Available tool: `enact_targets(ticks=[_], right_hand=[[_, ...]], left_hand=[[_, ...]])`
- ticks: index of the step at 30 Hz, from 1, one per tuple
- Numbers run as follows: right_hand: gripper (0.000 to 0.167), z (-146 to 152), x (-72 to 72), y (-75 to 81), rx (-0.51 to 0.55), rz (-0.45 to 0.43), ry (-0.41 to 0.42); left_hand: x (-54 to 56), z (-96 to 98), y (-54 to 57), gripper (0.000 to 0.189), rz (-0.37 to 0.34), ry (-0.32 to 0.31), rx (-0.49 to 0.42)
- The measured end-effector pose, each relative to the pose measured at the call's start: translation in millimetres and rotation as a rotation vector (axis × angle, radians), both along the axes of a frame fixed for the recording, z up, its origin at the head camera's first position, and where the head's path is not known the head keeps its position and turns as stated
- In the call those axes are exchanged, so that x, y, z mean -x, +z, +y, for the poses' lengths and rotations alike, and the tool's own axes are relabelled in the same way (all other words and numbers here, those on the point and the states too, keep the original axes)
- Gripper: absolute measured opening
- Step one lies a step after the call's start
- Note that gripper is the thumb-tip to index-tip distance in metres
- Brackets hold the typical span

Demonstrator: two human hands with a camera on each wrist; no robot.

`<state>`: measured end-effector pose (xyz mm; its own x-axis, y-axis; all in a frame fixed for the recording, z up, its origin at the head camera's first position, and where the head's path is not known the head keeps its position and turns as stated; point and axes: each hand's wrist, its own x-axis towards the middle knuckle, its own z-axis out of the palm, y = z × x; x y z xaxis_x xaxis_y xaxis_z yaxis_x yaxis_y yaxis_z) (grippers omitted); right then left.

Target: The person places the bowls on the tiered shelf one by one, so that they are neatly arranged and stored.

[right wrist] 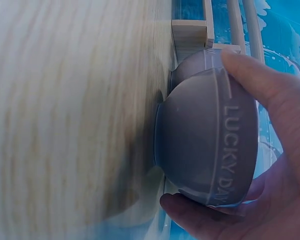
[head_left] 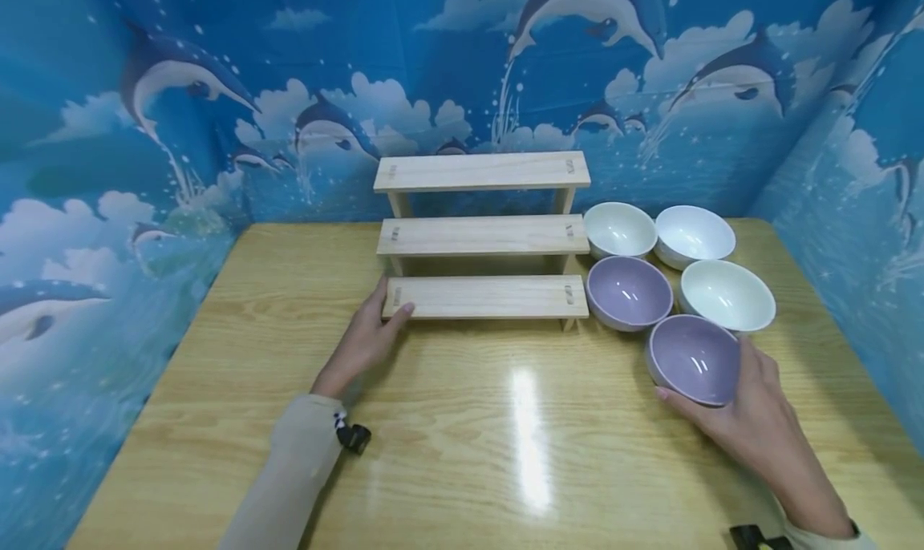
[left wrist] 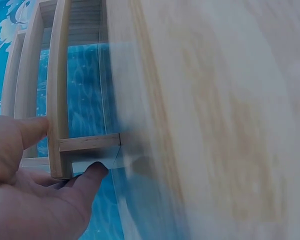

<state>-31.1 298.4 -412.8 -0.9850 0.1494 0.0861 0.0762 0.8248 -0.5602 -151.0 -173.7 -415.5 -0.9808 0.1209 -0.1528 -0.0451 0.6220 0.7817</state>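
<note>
A three-tier wooden shelf (head_left: 484,297) stands at the back of the table. My left hand (head_left: 362,340) holds the left end of its lowest tier, thumb on the top face; in the left wrist view the fingers (left wrist: 92,182) reach round the end of the board (left wrist: 57,100). On the right, my right hand (head_left: 758,422) grips a purple bowl (head_left: 693,361) by its rim and side. Raised letters reading LUCKY DAY show on that bowl (right wrist: 200,135) in the right wrist view. Just behind it sits a second purple bowl (head_left: 626,293), close against the shelf's right end.
Three pale bowls stand behind the purple ones: one by the middle tier (head_left: 619,231), one at the back right (head_left: 693,236), one at the right (head_left: 727,295). A blue dolphin-print cloth (head_left: 433,61) encloses the wooden table (head_left: 433,438) at the back and sides.
</note>
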Motion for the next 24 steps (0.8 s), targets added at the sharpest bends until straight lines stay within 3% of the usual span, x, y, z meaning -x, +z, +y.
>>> enact_targets(ticks=[12, 20, 24], right_hand=[[0.122, 0.9, 2.1, 0.4, 0.012, 0.030, 0.012], [0.117, 1.2, 3.2, 0.7, 0.041, 0.045, 0.024], [0.117, 1.8, 2.9, 0.8, 0.051, 0.044, 0.023]], left_hand=[[2.0, 1.8, 4.2, 0.085, -0.017, 0.024, -0.033], [6.4, 5.4, 0.3, 0.088, -0.058, 0.053, -0.046], [7.4, 6.5, -2.3, 0.090, -0.050, 0.039, -0.044]])
